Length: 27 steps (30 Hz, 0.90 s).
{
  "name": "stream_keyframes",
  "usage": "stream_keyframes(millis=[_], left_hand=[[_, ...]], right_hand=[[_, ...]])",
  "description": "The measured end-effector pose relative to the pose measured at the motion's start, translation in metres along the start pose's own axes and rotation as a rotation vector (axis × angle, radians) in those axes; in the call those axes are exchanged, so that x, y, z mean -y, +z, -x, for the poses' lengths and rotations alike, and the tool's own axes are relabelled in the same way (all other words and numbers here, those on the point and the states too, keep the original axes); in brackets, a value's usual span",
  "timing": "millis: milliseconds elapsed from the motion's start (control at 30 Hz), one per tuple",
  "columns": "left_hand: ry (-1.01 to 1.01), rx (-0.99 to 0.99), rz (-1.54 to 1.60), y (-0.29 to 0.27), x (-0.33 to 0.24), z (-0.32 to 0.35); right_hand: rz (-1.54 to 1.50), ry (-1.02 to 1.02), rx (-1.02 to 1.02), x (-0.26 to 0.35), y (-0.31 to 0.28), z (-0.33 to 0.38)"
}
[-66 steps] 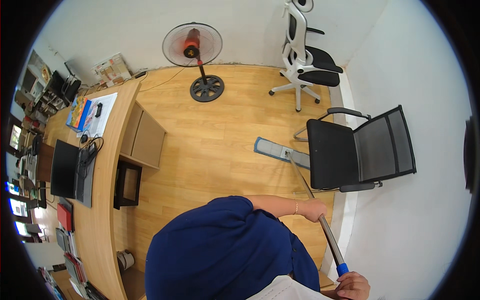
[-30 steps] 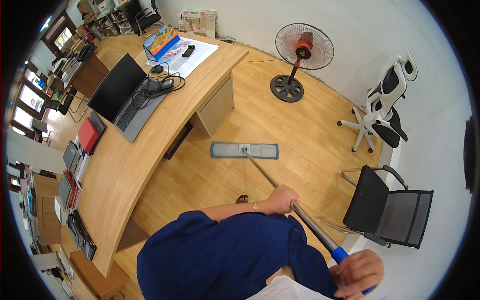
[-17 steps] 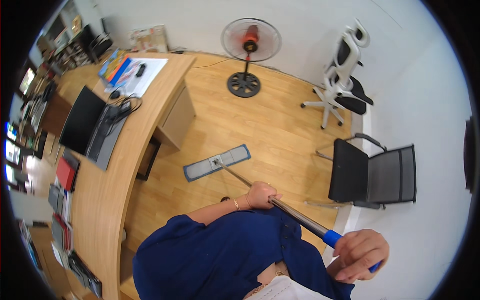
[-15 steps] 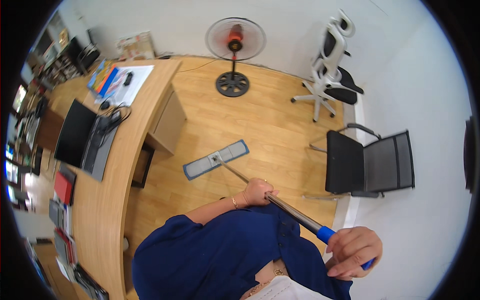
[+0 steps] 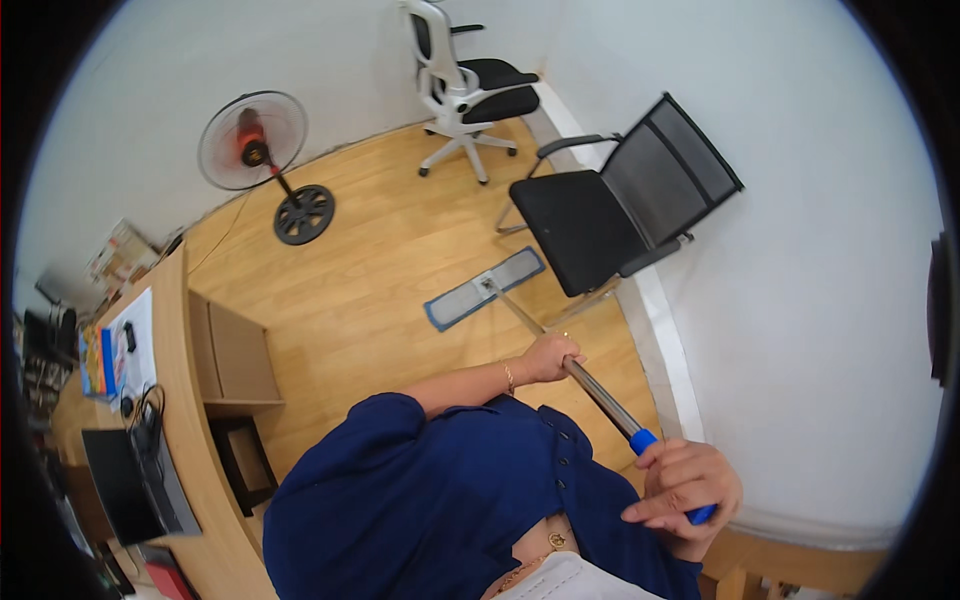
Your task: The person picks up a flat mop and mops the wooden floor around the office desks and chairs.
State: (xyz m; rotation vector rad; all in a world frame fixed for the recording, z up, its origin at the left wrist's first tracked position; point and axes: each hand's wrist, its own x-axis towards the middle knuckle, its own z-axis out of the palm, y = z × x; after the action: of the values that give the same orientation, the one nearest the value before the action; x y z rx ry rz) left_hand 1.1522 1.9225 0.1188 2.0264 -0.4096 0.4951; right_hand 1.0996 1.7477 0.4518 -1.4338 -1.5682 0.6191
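Flat mop (image 5: 600, 395) held in both hands: the left hand (image 5: 549, 357), wearing a bracelet at the wrist, wraps around the middle of the metal pole, while the right hand (image 5: 690, 485) grasps the blue grip (image 5: 643, 441) at its upper end. The pole slants away to a long grey mop head (image 5: 465, 300) with blue edging, flat on the wood-look floor (image 5: 380, 270), near a black mesh-backed chair (image 5: 580, 230). Farther off stand a white-framed swivel chair (image 5: 460, 105) and a pedestal fan (image 5: 255, 150). At left, a desk (image 5: 180, 330) bears a laptop (image 5: 125, 485).
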Motion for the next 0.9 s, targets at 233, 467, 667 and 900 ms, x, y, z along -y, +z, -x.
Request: stream_keyframes(millis=[233, 467, 667, 900], left_hand=[[-0.067, 0.206, 0.001, 0.040, 0.053, -0.040], [-0.076, 0.201, -0.051, 0.037, -0.004, -0.026], [-0.031, 0.251, -0.089, -0.026, -0.081, 0.022], [-0.171, 0.053, -0.150, -0.084, -0.087, 0.114]], right_hand=[[0.205, 0.137, 0.078, -0.049, 0.010, 0.006], [0.147, 0.015, 0.154, -0.007, -0.007, 0.008], [-0.081, -0.189, 0.293, 0.026, -0.026, 0.020], [-0.408, -0.343, 0.343, -0.002, -0.001, -0.015]])
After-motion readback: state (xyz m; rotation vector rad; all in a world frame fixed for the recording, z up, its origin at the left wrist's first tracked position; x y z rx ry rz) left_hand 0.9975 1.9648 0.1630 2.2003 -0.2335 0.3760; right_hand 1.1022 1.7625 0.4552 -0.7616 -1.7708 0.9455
